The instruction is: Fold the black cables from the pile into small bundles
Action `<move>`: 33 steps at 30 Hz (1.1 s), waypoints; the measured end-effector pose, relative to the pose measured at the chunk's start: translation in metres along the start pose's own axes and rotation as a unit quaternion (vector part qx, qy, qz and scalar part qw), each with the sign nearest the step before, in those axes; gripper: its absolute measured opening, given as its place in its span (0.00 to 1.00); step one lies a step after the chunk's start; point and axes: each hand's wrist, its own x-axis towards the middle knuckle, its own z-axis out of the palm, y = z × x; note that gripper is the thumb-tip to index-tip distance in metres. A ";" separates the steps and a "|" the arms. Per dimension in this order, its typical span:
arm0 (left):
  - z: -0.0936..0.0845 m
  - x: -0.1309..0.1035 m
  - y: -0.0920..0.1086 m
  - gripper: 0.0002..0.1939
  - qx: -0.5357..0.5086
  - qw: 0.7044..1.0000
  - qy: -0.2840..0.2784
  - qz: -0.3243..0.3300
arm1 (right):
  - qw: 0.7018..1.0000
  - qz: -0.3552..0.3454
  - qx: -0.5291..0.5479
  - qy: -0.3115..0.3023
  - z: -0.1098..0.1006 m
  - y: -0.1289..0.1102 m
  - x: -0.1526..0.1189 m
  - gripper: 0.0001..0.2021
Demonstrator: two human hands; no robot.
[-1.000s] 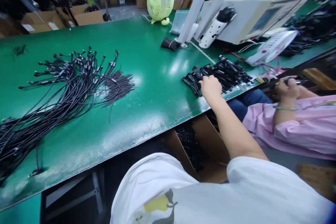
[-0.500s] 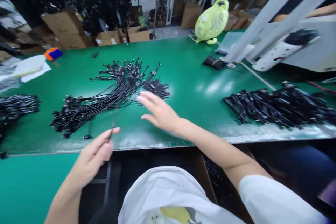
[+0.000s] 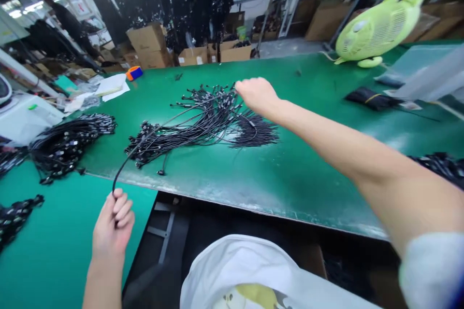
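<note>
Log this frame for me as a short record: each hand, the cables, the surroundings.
Left hand: closed around a black cable
Right hand: fingers curled, by the cable bundle's far end; grip hidden
Cable: rises from the left hand towards the right
Cable bundle: spread on the green table
Beside it: short black strands
Surroundings: light-green fan, banded black bundle

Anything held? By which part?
Left hand grips a black cable at its near end. Right hand, closed beside the cable bundle: hold can't be told.
</note>
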 end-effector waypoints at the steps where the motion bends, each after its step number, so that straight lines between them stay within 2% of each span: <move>1: 0.005 0.004 -0.008 0.11 0.049 0.998 0.007 0.038 | 0.999 -0.025 0.005 -0.020 0.003 -0.014 -0.024 0.12; 3: 0.023 0.009 -0.031 0.12 0.203 0.971 -0.010 0.124 | 0.990 -0.113 0.036 -0.075 0.009 -0.050 -0.078 0.08; 4: 0.036 0.009 -0.044 0.13 0.280 0.944 -0.047 0.168 | 0.974 -0.188 0.081 -0.096 0.010 -0.066 -0.104 0.08; 6: 0.065 0.007 -0.067 0.13 0.377 0.881 -0.161 0.237 | 0.949 -0.267 0.145 -0.081 0.008 -0.090 -0.143 0.09; 8: 0.089 0.003 -0.083 0.14 0.411 0.835 -0.273 0.242 | 0.944 -0.279 0.177 -0.019 0.003 -0.097 -0.159 0.10; 9: 0.098 0.002 -0.087 0.15 0.421 0.823 -0.305 0.229 | 0.948 -0.266 0.174 0.018 0.001 -0.094 -0.160 0.12; 12: 0.102 0.001 -0.085 0.16 0.453 0.810 -0.334 0.167 | 0.961 -0.226 0.112 0.113 0.004 -0.073 -0.148 0.17; 15: 0.085 0.004 -0.077 0.17 0.443 0.828 -0.337 0.066 | 0.964 -0.211 0.057 0.152 0.014 -0.053 -0.140 0.21; 19: 0.056 0.010 -0.071 0.20 0.237 0.910 -0.331 -0.073 | 0.967 -0.204 0.063 0.141 0.026 -0.041 -0.142 0.26; 21: 0.046 0.013 -0.067 0.19 0.128 0.938 -0.301 -0.118 | 0.971 -0.192 0.083 0.117 0.031 -0.036 -0.144 0.29; 24: 0.036 0.019 -0.056 0.13 0.011 0.967 -0.212 -0.140 | 0.976 -0.164 0.124 0.076 0.040 -0.027 -0.146 0.33; 27: 0.032 0.025 -0.047 0.11 -0.052 0.981 -0.132 -0.135 | 0.968 -0.174 0.178 0.028 0.048 -0.018 -0.153 0.31; 29: 0.033 0.028 -0.046 0.11 -0.053 0.980 -0.127 -0.145 | 0.966 -0.184 0.181 0.020 0.050 -0.017 -0.161 0.27; 33: 0.044 0.030 -0.053 0.10 -0.062 0.972 -0.139 -0.176 | 0.966 -0.209 0.136 0.064 0.049 -0.025 -0.174 0.22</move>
